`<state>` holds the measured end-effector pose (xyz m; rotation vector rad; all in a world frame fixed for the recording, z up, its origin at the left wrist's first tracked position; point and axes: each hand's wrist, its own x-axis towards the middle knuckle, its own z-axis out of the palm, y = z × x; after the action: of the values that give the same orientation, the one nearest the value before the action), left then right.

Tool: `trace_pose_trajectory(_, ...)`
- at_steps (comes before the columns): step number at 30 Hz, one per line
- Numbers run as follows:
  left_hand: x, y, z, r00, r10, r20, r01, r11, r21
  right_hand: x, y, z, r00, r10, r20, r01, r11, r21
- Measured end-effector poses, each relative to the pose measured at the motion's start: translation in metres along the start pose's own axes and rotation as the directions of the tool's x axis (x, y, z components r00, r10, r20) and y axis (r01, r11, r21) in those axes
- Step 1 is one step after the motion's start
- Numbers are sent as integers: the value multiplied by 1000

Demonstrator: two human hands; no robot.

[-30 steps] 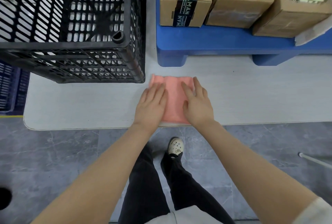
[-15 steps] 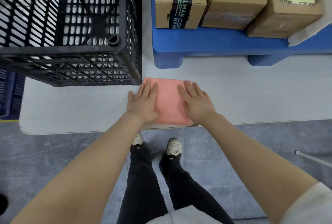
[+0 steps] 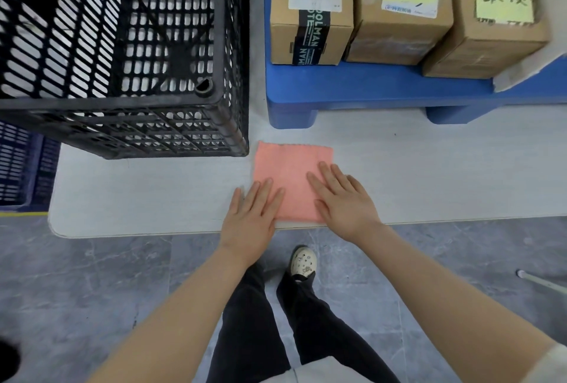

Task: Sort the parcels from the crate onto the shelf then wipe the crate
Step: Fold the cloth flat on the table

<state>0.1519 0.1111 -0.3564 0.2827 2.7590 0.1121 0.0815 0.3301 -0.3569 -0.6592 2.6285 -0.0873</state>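
Pink cloth, folded square, lies flat on the grey table just in front of the near edge, between the black crate and the blue shelf.

Head view only. Left hand rests flat w/ fingers straight, fingertips on the cloth's near-left corner, palm mostly on bare table at the edge. Right hand also flat, fingers straight and slightly spread, pressing the cloth's right side. Neither hand grips anything; both just press down.

Crate sits on the table's left part, its corner just beside the cloth's far-left corner. Looks empty through the slats, no parcels seen inside. Three cardboard parcels w/ yellow sticky notes stand side by side on the blue shelf, far right of the table. A blue crate shows lower left, beyond the table edge.

Judging from that, sorting looks done and the cloth is being smoothed, either before or after wiping; can't tell which.

Risks from here:
- cloth's near edge is right at the table edge, so a drag toward the body could pull it off onto the floor.
- flat palms give no hold; lifting w/o pinching first would leave the cloth behind or unfold it.
- wiping the slatted crate walls, cloth could snag in the openings.
- pushing hard on the crate wall may slide it leftward.
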Motion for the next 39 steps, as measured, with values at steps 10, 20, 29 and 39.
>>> trace_pose_trajectory(10,26,13,-3,995,-83,51,79,994,75,16,14,-14,999,34,29,-33,999,-32)
trace_pose_trajectory(20,54,28,-20,985,-105,138,103,994,25,31,36,-24,996,72,45,-70,996,-52)
trace_pose_trajectory(29,53,25,-25,998,-65,6,65,994,-92,33,34,-31,997,58,46,-64,989,132)
trace_pose_trajectory(39,37,31,0,995,-79,67,80,997,-5,15,31,-22,997,25,75,-33,994,106)
